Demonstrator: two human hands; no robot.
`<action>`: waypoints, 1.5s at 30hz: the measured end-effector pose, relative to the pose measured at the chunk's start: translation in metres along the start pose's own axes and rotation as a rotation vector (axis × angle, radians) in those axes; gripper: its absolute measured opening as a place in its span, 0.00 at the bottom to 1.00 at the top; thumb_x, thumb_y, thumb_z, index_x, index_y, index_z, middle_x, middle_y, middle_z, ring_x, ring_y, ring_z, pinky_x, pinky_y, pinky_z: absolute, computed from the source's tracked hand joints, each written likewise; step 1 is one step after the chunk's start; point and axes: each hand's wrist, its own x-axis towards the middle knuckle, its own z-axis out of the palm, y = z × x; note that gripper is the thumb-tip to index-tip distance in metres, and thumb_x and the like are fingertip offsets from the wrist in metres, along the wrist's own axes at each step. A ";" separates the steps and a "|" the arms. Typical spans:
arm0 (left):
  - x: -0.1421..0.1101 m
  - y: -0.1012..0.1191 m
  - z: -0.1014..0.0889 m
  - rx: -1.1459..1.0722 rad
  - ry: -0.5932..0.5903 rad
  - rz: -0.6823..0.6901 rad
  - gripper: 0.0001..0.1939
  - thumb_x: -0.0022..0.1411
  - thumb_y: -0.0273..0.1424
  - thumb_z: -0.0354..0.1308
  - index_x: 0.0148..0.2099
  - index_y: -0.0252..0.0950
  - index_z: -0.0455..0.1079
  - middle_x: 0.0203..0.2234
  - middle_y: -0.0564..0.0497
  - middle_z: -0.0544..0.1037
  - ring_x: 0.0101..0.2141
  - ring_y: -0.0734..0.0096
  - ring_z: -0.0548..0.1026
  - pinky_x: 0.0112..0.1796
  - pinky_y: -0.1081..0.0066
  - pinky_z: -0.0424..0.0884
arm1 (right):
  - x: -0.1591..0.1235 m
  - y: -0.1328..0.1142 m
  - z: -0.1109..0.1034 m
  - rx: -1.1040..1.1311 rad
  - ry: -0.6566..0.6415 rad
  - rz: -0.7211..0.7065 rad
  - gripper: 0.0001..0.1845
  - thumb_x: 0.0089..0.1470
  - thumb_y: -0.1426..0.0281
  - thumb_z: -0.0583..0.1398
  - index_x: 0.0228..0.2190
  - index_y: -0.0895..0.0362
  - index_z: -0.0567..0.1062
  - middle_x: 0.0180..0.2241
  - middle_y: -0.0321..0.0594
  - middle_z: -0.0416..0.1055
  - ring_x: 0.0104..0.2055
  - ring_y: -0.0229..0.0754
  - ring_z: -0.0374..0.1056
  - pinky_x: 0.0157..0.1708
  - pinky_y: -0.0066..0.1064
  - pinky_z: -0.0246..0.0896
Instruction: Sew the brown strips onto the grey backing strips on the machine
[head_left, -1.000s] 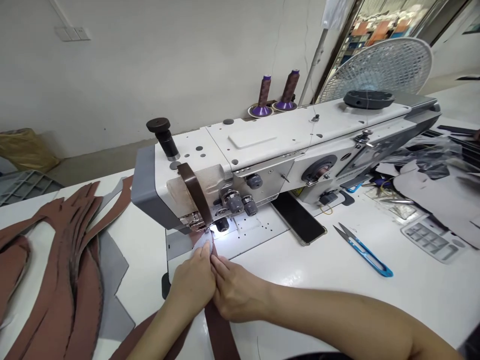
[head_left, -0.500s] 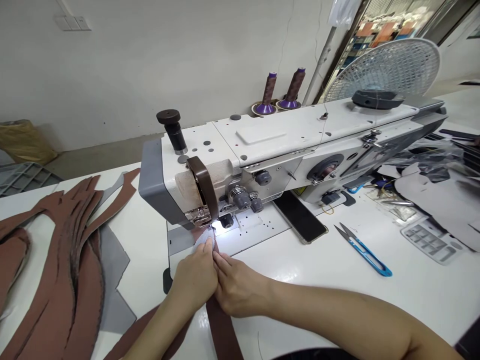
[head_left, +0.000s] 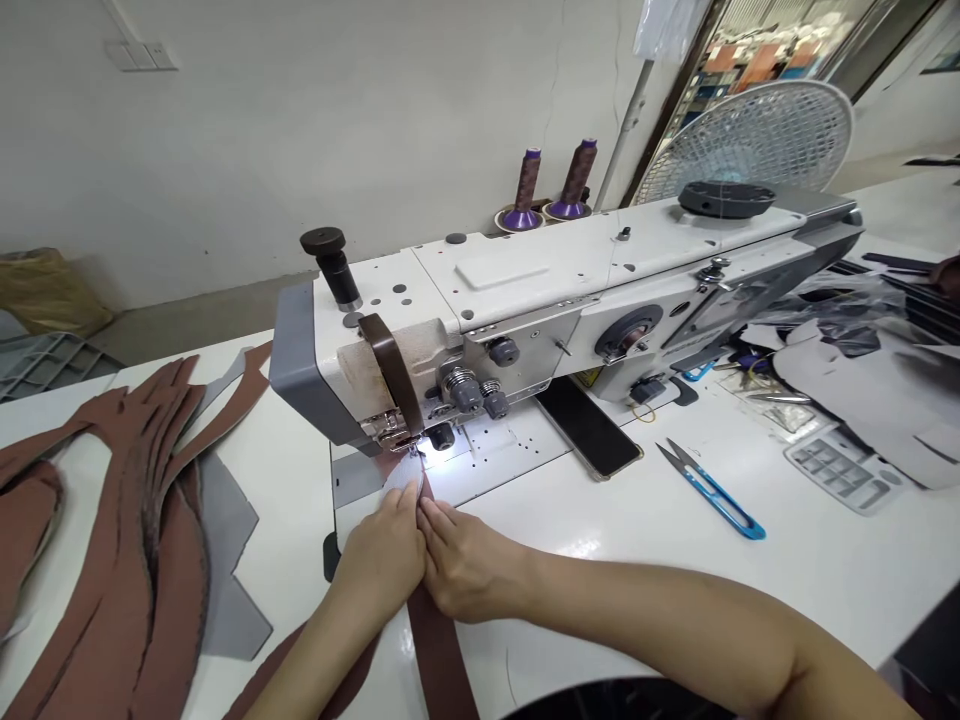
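My left hand (head_left: 385, 545) is closed on a pale-backed brown piece (head_left: 405, 474), its fingertips pressing close in front of the lit needle area of a white sewing machine (head_left: 420, 350). Against it, my right hand (head_left: 471, 562) is closed on a long brown strip (head_left: 442, 655), which runs from under the presser foot, between the hands, and down toward the table's front edge. Both hands touch each other at the fingers. My palms hide the strip's middle part. The exact grip of the fingertips is partly hidden.
Stacked brown strips (head_left: 127, 520) lie on the left over a grey sheet (head_left: 232, 560). To the right are a black phone (head_left: 589, 428), blue-handled thread snips (head_left: 712, 490) and grey scraps (head_left: 877, 390). Behind the machine stand two thread cones (head_left: 576, 180) and a fan (head_left: 757, 140).
The camera view has turned slightly right, so the machine and table items sit further left in the picture. Both hands stay at the needle area, holding the same pieces.
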 end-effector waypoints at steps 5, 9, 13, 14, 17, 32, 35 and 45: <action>-0.004 0.002 0.000 0.021 -0.020 0.020 0.28 0.66 0.22 0.40 0.67 0.32 0.55 0.61 0.42 0.65 0.54 0.58 0.71 0.52 0.65 0.65 | 0.000 -0.002 -0.003 -0.011 -0.016 -0.008 0.12 0.51 0.78 0.55 0.33 0.73 0.77 0.35 0.67 0.75 0.39 0.62 0.74 0.47 0.61 0.63; -0.001 0.001 -0.002 -0.016 -0.019 0.045 0.29 0.65 0.21 0.39 0.67 0.29 0.55 0.61 0.41 0.65 0.56 0.59 0.69 0.55 0.65 0.63 | 0.002 -0.002 -0.001 -0.029 -0.016 -0.016 0.13 0.51 0.77 0.55 0.33 0.73 0.77 0.36 0.67 0.75 0.39 0.64 0.74 0.48 0.64 0.61; 0.002 0.001 -0.003 -0.042 -0.020 0.058 0.29 0.65 0.20 0.39 0.67 0.30 0.55 0.59 0.40 0.67 0.55 0.60 0.69 0.54 0.65 0.64 | 0.002 -0.002 0.000 -0.051 -0.013 -0.017 0.13 0.51 0.77 0.56 0.33 0.74 0.77 0.36 0.69 0.75 0.39 0.63 0.74 0.48 0.63 0.62; 0.003 0.001 -0.003 -0.045 -0.014 0.062 0.29 0.65 0.20 0.39 0.67 0.29 0.54 0.58 0.39 0.68 0.55 0.60 0.70 0.54 0.65 0.64 | 0.002 -0.002 0.001 -0.057 -0.010 -0.016 0.13 0.50 0.77 0.56 0.33 0.74 0.76 0.36 0.69 0.75 0.39 0.63 0.74 0.47 0.63 0.62; 0.007 0.001 -0.003 -0.044 0.006 0.073 0.28 0.65 0.20 0.39 0.67 0.28 0.54 0.57 0.38 0.68 0.54 0.61 0.70 0.53 0.67 0.65 | 0.002 -0.001 0.004 -0.072 0.009 -0.009 0.12 0.50 0.76 0.56 0.33 0.73 0.77 0.34 0.65 0.75 0.37 0.62 0.74 0.46 0.60 0.65; 0.011 -0.001 -0.006 0.018 0.005 0.042 0.27 0.67 0.23 0.38 0.67 0.34 0.53 0.52 0.42 0.71 0.48 0.60 0.74 0.46 0.65 0.67 | 0.003 0.002 0.011 -0.064 0.034 0.020 0.11 0.49 0.77 0.56 0.32 0.72 0.76 0.32 0.63 0.75 0.36 0.62 0.74 0.48 0.60 0.61; 0.012 -0.001 -0.007 0.020 0.011 0.036 0.27 0.67 0.24 0.38 0.67 0.35 0.53 0.51 0.43 0.71 0.47 0.60 0.74 0.44 0.66 0.67 | 0.003 0.002 0.012 -0.053 0.009 0.013 0.11 0.50 0.77 0.57 0.32 0.73 0.76 0.32 0.65 0.75 0.36 0.62 0.74 0.48 0.60 0.61; 0.011 0.000 -0.007 0.025 0.022 0.041 0.26 0.68 0.24 0.38 0.67 0.34 0.53 0.52 0.42 0.71 0.47 0.59 0.74 0.44 0.65 0.67 | 0.003 0.002 0.011 -0.058 0.039 0.025 0.11 0.48 0.77 0.56 0.32 0.72 0.76 0.32 0.64 0.75 0.37 0.63 0.73 0.51 0.63 0.57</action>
